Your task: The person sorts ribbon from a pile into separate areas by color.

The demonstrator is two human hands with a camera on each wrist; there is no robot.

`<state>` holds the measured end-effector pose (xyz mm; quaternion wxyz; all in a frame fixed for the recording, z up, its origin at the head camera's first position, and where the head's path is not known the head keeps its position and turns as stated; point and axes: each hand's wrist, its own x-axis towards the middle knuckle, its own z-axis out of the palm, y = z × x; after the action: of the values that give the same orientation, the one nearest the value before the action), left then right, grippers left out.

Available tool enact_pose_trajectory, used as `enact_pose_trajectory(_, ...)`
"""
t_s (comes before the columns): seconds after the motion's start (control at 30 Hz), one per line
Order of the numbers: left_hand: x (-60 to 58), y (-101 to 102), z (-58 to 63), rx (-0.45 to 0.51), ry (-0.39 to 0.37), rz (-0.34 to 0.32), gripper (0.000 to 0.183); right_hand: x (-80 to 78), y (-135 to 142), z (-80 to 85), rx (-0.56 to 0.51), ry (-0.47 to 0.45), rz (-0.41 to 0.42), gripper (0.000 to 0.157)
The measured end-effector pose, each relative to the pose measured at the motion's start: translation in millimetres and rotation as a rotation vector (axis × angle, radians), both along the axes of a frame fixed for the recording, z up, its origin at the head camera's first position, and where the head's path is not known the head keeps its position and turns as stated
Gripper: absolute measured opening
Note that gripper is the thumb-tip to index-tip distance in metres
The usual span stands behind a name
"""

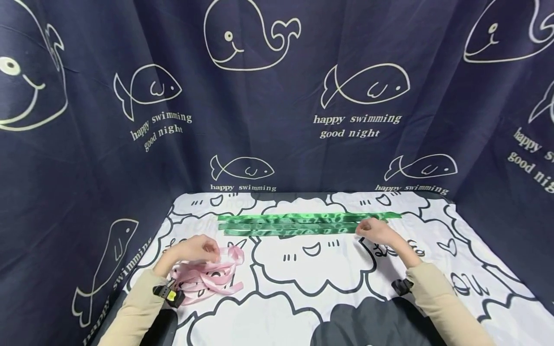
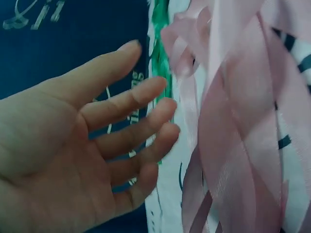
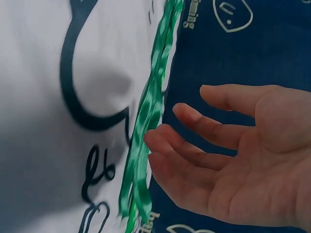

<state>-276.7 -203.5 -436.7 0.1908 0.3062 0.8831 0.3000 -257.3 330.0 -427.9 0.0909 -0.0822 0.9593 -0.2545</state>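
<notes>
Several green satin ribbons (image 1: 290, 225) lie stretched side by side across the back of the table. My right hand (image 1: 375, 230) is at their right end, its fingers relaxed and apart in the right wrist view, with nothing between them; whether a fingertip touches the ribbons (image 3: 146, 126) I cannot tell. On the left lies a loose, looped heap of pink ribbons (image 1: 212, 276). Above its back edge is my left hand (image 1: 199, 249), fingers spread and loosely bent, holding nothing. In the left wrist view the pink ribbons (image 2: 238, 126) hang close beyond the fingertips.
A white cloth (image 1: 311, 269) with black cloud outlines and lettering covers the table. Dark blue curtains (image 1: 277, 110) printed with fish and whales rise behind and at both sides. Small dark wrist cameras sit on the left sleeve (image 1: 140, 307) and right sleeve (image 1: 446, 307).
</notes>
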Motion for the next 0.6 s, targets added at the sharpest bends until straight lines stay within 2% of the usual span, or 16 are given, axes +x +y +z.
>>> enact_pose_trajectory(0.17, 14.2, 13, 0.8, -0.097, 0.055, -0.044, 0.016, 4.4, -14, 2.0, -0.013, 0.0, 0.043, 0.022)
enact_pose_trajectory(0.33, 18.4, 20, 1.1, -0.153, 0.119, -0.048, 0.012, 7.0, -25, 3.7, -0.036, 0.029, 0.115, 0.022)
enact_pose_trajectory(0.47, 17.2, 20, 3.6, -0.161, 0.103, -0.044, 0.013, 8.5, -30, 3.9, -0.017, 0.065, 0.133, 0.019)
enact_pose_trajectory(0.6, 15.1, 20, 7.6, -0.111, 0.051, -0.051, 0.012, 8.9, -35, 3.9, -0.001, 0.104, 0.162, 0.016)
